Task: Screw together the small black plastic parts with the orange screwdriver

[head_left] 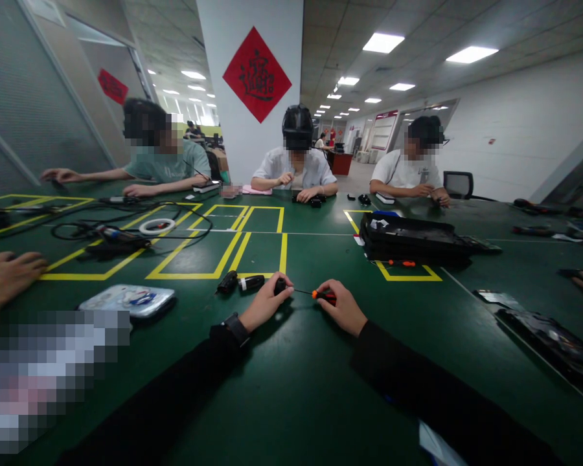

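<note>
Left hand (pixel 267 304), watch (pixel 236 329) at its wrist: fingers closed on a small, dark, rounded part (pixel 280 285); exact type cannot be told. Right hand (pixel 342 312): fingers pinched around the orange-and-black handle of a screwdriver (pixel 325 298). Shaft points left, toward the dark part; contact at its tip cannot be resolved. Both items are held at the middle of the green table (pixel 291 401), slightly above its top.

Just left of and beyond the left hand: two black cylindrical pieces (pixel 251 283), side by side. Farther left: a shiny, flat case (pixel 136 299) with a blue print; beyond it, a white ring (pixel 157 226) among black cables (pixel 85 228). Yellow tape outlines (pixel 182 277) mark the tabletop. Far right of centre: a black tray (pixel 412 241), a small orange tool (pixel 402 263) by its near edge. Three people sit along the far side.
</note>
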A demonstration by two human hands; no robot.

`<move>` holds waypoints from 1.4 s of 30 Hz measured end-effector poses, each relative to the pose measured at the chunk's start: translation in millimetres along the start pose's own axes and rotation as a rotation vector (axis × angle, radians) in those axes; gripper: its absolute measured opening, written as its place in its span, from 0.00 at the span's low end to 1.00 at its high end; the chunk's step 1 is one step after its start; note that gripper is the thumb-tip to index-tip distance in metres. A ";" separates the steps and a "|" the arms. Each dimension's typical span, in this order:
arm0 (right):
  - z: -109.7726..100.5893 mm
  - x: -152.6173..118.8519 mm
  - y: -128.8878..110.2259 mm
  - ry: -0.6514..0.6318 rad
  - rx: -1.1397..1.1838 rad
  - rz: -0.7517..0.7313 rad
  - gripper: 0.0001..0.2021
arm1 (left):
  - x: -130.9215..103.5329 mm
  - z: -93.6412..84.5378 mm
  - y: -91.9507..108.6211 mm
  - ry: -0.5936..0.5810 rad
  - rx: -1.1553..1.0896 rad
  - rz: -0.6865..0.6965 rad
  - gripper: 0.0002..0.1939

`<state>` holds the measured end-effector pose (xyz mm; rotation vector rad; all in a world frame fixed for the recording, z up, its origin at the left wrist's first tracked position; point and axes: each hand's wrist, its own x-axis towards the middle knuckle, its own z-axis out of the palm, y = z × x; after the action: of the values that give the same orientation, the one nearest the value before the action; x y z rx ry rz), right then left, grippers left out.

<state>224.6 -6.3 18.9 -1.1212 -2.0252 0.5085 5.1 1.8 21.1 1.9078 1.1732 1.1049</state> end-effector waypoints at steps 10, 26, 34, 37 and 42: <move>0.3 1.3 -2.0 -0.024 0.007 0.018 0.07 | -0.1 -1.0 0.5 -0.013 -0.012 0.015 0.08; 2.6 0.5 1.9 -0.004 0.006 -0.006 0.06 | 0.5 -1.1 -3.2 -0.003 -0.023 0.022 0.08; 0.3 2.7 4.0 -0.062 -0.062 -0.040 0.06 | 0.1 -1.1 -2.9 0.012 -0.030 0.003 0.09; 0.0 1.1 3.0 -0.039 -0.035 -0.020 0.04 | -0.2 -1.8 -1.4 0.014 -0.030 -0.007 0.11; 1.1 -0.1 1.1 -0.027 0.006 0.016 0.07 | 0.1 -1.9 -0.5 -0.004 -0.033 0.002 0.09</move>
<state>224.4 -5.8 17.5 -1.1333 -2.0376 0.5406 3.2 2.2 21.6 1.8854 1.1443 1.1146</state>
